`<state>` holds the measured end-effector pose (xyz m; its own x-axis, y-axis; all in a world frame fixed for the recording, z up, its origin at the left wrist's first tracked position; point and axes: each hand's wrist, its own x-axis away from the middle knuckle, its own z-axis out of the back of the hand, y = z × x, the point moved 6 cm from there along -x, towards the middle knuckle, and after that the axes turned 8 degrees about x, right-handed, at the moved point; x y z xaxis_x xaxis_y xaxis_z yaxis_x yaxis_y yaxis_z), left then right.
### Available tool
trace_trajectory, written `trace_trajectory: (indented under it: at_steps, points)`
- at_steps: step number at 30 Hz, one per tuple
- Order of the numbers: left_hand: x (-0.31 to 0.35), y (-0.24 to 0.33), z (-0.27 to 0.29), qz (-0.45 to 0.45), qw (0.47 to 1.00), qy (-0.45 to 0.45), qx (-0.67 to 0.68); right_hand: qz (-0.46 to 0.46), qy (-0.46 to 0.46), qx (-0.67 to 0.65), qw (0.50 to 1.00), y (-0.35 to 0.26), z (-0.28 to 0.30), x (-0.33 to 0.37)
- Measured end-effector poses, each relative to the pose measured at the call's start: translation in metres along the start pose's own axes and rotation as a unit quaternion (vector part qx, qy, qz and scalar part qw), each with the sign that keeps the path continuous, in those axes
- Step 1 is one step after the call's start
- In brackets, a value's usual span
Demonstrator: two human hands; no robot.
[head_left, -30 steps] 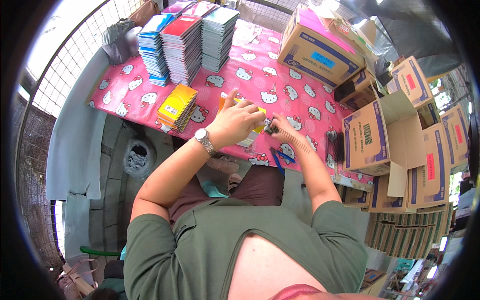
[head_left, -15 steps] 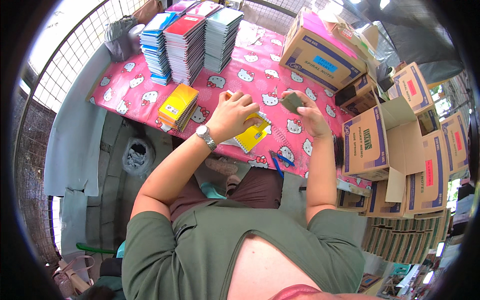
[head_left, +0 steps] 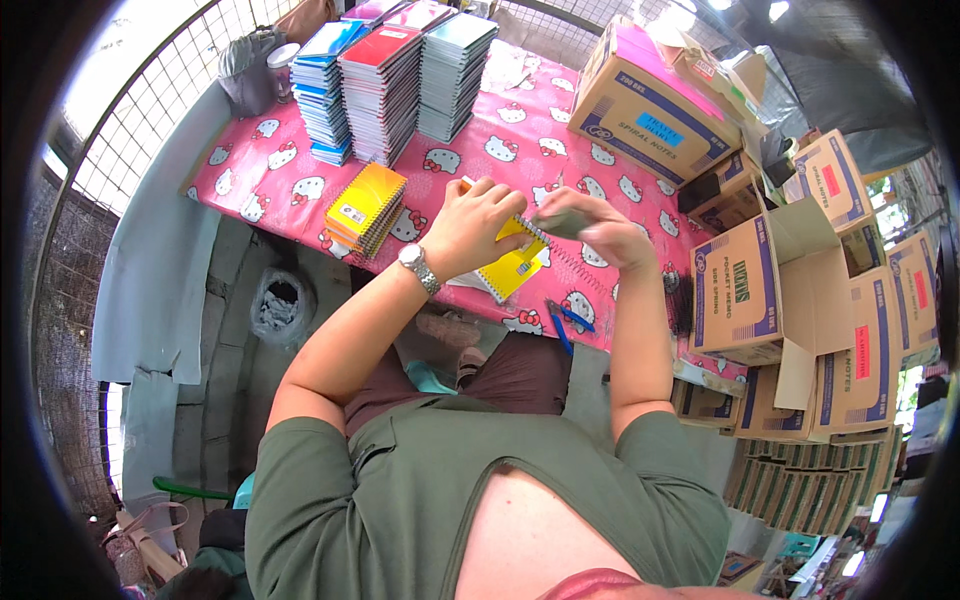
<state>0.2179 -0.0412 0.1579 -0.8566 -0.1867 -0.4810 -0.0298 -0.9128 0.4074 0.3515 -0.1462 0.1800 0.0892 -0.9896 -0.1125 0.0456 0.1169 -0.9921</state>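
Note:
My left hand (head_left: 478, 228), with a wristwatch, grips a yellow spiral notebook (head_left: 520, 268) at the table's near edge. Its thumb presses on the cover while the fingers curl over the far side. Just to the right, my right hand (head_left: 612, 232) holds a small flat dark grey-green block (head_left: 563, 222) close to the notebook's coiled edge; motion blurs both hand and block. A thin loose coil (head_left: 578, 272) appears to trail from that edge across the tablecloth. Blue-handled pliers (head_left: 562, 322) lie nearer me. Left of my hand sits a stack of yellow spiral notebooks (head_left: 368, 205).
Tall stacks of blue (head_left: 322, 95), red (head_left: 380, 95) and grey-green notebooks (head_left: 456, 80) stand on the pink patterned tablecloth (head_left: 500, 150). Cardboard boxes (head_left: 650, 115) crowd the far right, with an open box (head_left: 738, 285) nearer me. A plastic bag (head_left: 280, 305) rests on the floor.
My right hand has moved left and slightly inward, bringing the block from above the table to beside the notebook's coiled edge. My left hand keeps its grip on the notebook.

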Motion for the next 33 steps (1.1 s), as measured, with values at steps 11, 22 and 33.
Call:
trace_trajectory:
  at_steps: [11,22,33]
  points:
    - [0.005,-0.036,0.011,0.043,0.991,0.053,0.111,0.037,-0.051,-0.104,0.993,0.002,0.002,-0.031]
    - [0.001,-0.042,0.011,0.098,0.971,0.018,0.216,0.039,-0.104,-0.179,0.978,0.01,0.01,-0.05]
    - [0.007,-0.046,0.016,0.11,0.952,0.098,0.269,-0.244,0.362,0.401,0.805,0.154,0.118,0.037]
